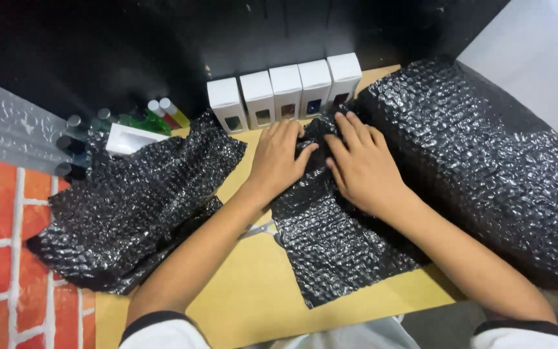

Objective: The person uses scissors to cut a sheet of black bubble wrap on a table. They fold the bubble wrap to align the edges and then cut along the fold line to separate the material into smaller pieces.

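Both hands press flat on a sheet of black bubble wrap (330,226) on the tabletop (253,291). The left hand (279,161) has its fingers (289,132) together, bent over a bunched fold; the right hand (363,165) has its fingers (350,129) slightly spread. Just beyond the fingertips stands a row of white boxes (285,90). A big roll (485,161) lies right of the right hand, and scissors (259,229) peek out beneath the left wrist.
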